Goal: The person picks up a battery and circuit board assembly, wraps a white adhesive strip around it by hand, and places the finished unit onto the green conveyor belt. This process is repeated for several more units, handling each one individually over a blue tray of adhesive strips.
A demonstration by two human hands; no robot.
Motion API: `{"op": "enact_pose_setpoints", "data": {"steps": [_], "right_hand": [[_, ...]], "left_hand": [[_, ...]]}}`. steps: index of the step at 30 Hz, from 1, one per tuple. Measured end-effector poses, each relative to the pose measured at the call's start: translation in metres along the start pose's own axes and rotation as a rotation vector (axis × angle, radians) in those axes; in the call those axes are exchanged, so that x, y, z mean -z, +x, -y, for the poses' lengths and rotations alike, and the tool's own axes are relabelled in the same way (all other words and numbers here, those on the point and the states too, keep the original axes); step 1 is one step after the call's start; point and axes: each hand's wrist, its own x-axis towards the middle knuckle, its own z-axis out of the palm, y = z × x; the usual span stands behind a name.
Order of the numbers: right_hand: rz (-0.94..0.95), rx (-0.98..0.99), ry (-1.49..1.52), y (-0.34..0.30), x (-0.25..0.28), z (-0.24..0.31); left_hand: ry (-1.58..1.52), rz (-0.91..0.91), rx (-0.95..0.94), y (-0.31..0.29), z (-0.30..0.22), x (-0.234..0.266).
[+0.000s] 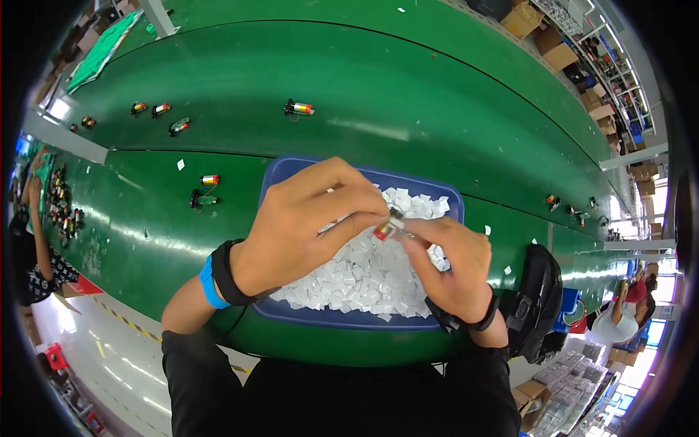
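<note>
Small red-tipped part, blurred, half hidden between fingers

L grip + R grip on sm. part | blue tub under

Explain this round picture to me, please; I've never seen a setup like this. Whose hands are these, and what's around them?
No machine here: a person works bare-handed. Their head camera looks down, and its wide lens bends straight edges. The left hand and right hand meet over a blue tray heaped with white pieces, pinching a small part, partly red and too blurred to detail. On the green table lie similar-looking parts with wires, one beyond the tray.
</note>
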Motion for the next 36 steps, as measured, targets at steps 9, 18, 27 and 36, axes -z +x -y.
{"op": "enact_pose_setpoints", "data": {"steps": [9,18,27,36], "right_hand": [[-0.017,-0.067,0.132,-0.011,-0.004,-0.024],[-0.143,0.228,-0.115,-0.005,0.012,-0.031],[0.000,0.236,-0.164,-0.008,0.003,-0.029],[0.037,0.077,-0.120,-0.012,-0.005,-0.032]], "left_hand": [[0.149,-0.059,-0.044,0.001,-0.002,-0.024],[-0.258,-0.066,0.107,-0.002,-0.002,-0.022],[-0.791,0.368,0.666,0.006,0.006,-0.015],[-0.279,0.346,0.538,0.004,-0.006,-0.019]]}}
